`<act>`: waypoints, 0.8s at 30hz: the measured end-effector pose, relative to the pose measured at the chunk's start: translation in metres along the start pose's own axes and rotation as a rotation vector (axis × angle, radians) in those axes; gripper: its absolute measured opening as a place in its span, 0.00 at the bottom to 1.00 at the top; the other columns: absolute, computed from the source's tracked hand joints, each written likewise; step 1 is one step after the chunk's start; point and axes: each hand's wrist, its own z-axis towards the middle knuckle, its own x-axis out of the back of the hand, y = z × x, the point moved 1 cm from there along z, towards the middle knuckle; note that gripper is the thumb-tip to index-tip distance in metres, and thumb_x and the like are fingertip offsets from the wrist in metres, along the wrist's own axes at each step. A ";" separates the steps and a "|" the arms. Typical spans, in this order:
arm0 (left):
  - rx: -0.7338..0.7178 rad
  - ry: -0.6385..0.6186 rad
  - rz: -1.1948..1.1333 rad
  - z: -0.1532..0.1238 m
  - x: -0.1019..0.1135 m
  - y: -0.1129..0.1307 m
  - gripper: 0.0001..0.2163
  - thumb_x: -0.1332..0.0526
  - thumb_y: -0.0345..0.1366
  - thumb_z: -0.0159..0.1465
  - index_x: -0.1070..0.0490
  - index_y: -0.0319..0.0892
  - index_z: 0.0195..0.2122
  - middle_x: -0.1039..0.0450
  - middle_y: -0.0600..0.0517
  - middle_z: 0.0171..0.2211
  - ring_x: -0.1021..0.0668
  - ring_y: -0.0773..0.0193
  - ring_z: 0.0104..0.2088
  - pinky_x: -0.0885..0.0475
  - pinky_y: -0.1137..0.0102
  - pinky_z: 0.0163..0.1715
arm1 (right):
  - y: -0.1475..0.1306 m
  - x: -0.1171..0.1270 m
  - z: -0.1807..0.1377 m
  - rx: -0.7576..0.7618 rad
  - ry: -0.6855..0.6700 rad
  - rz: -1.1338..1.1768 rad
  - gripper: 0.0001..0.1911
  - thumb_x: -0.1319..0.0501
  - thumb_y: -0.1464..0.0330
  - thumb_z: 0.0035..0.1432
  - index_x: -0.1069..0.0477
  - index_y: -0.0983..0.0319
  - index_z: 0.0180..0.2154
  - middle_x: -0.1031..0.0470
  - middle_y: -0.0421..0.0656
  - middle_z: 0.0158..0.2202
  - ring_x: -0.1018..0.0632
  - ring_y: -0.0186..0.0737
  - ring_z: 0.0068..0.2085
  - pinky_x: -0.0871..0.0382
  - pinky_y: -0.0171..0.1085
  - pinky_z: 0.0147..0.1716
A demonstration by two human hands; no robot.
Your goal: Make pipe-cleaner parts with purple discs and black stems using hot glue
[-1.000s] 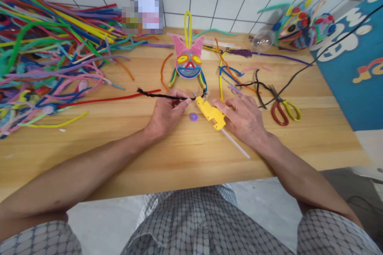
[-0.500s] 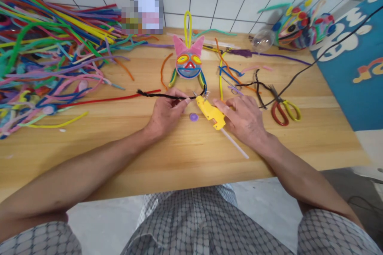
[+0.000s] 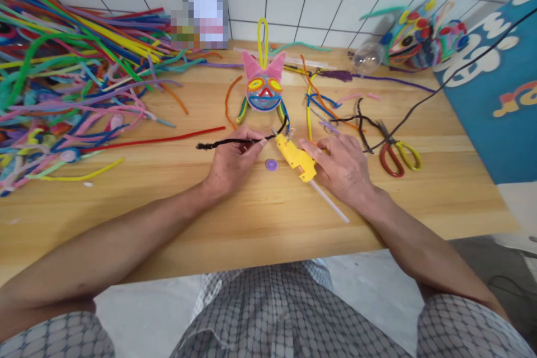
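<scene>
Between the thumb and fingers of my left hand (image 3: pixel 235 162) is a black pipe cleaner (image 3: pixel 224 141). One end sticks out to the left; the other curves up to the right, near the glue gun's nozzle. My right hand (image 3: pixel 344 165) is closed on a yellow hot glue gun (image 3: pixel 298 158), its nozzle pointing up and left at the pipe cleaner. A translucent glue stick (image 3: pixel 330 201) juts from the gun's back. Just below the nozzle lies a purple button (image 3: pixel 272 165). Beyond my hands sits a clear ball figure (image 3: pixel 264 95) with pink ears, a yellow loop and pipe-cleaner limbs.
A large heap of coloured pipe cleaners (image 3: pixel 84 78) covers the left side of the wooden table (image 3: pixel 176 240). Red-and-yellow-handled scissors (image 3: pixel 392 162) lie at right, near black pipe-cleaner pieces (image 3: pixel 359 120). Decorated balls (image 3: pixel 409 39) stand at the back right. A black cord (image 3: pixel 453 75) crosses there.
The left end of the black pipe cleaner has dropped slightly and shifted a little right. My right hand and the glue gun stay nearly still.
</scene>
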 end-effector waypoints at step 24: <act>0.051 0.002 -0.022 0.003 0.000 0.005 0.06 0.31 0.38 0.63 0.21 0.42 0.34 0.22 0.52 0.29 0.28 0.67 0.25 0.34 0.71 0.23 | 0.003 -0.002 -0.001 -0.036 0.045 0.004 0.30 0.40 0.76 0.65 0.28 0.52 0.66 0.23 0.46 0.41 0.26 0.48 0.42 0.31 0.48 0.48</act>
